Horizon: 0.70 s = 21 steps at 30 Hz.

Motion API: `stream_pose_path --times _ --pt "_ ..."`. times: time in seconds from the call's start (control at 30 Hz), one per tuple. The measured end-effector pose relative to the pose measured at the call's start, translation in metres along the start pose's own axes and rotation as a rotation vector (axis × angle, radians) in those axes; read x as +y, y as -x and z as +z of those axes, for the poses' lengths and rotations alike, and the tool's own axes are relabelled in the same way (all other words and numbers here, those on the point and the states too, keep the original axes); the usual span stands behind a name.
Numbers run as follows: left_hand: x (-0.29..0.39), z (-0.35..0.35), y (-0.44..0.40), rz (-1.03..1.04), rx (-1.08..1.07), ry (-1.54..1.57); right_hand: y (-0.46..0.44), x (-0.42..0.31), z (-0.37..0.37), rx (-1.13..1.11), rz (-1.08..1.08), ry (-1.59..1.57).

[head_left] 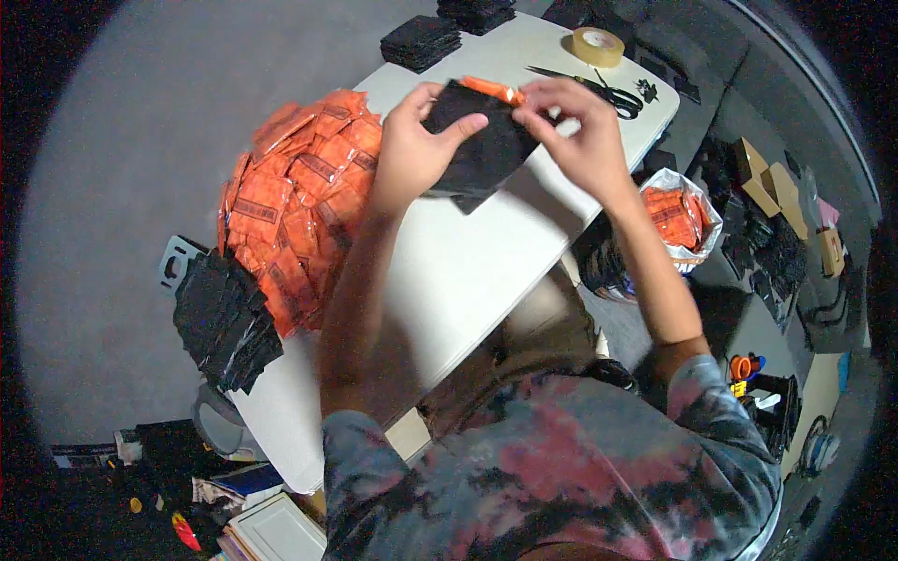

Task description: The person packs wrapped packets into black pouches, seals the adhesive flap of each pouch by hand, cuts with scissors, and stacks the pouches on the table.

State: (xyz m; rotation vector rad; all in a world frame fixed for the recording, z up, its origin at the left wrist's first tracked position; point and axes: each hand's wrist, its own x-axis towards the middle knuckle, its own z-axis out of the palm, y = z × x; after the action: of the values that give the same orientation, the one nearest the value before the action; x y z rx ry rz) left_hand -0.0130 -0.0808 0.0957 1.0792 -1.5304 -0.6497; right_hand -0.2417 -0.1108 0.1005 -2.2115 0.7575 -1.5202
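One black pouch (488, 154), orange packet (485, 87) at its 12 o'clock edge.
Left hand (418, 142) grips pouch at 9 o'clock; right hand (582, 126), nearer packet, pinches its 4 o'clock end; long axis roughly 10-to-4.

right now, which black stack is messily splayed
The leftmost black stack, beside the orange packets: its pieces splay unevenly, while the two stacks at the picture's top sit squared.
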Motion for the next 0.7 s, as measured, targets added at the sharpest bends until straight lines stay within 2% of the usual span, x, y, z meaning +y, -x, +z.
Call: stream_pose_path --times 0.03,0.13,0.2,0.23,0.27,0.37,0.4,0.47,0.5,0.53,0.6,0.67,0.7 --pt "0.006 -0.003 0.001 0.005 0.035 0.049 -0.016 -0.005 0.0 -0.003 -0.146 0.048" --pt "0.007 -0.009 0.004 0.061 0.145 0.1 -0.059 -0.016 -0.004 -0.295 -0.183 0.07" --pt "0.003 -0.014 0.001 0.111 0.18 0.16 -0.077 -0.035 -0.004 -0.336 -0.255 0.043" --pt "0.0 -0.018 0.0 0.095 0.201 0.143 -0.085 -0.031 -0.001 -0.425 -0.323 0.101" --pt "-0.004 -0.022 0.0 0.077 0.221 0.126 -0.088 -0.037 0.001 -0.432 -0.33 0.099" --pt "0.001 -0.022 0.002 0.11 0.28 0.186 -0.096 -0.054 0.007 -0.271 -0.572 0.244" --pt "0.002 -0.024 0.003 0.122 0.305 0.213 -0.097 -0.054 0.011 -0.277 -0.581 0.241" --pt "0.004 -0.028 0.004 0.14 0.304 0.215 -0.094 -0.049 0.017 -0.385 -0.348 0.072" --pt "0.007 -0.029 0.004 0.159 0.296 0.218 -0.094 -0.045 0.016 -0.399 -0.188 0.126" --pt "0.011 -0.03 0.006 0.159 0.304 0.219 -0.095 -0.042 0.016 -0.405 -0.193 0.125" --pt "0.016 -0.031 0.009 0.139 0.279 0.249 -0.096 -0.039 0.018 -0.417 -0.024 0.064" --pt "0.01 -0.031 0.008 0.156 0.284 0.236 -0.096 -0.04 0.02 -0.422 0.009 0.087" --pt "0.01 -0.032 0.007 0.178 0.283 0.224 -0.098 -0.039 0.019 -0.376 -0.098 0.122"
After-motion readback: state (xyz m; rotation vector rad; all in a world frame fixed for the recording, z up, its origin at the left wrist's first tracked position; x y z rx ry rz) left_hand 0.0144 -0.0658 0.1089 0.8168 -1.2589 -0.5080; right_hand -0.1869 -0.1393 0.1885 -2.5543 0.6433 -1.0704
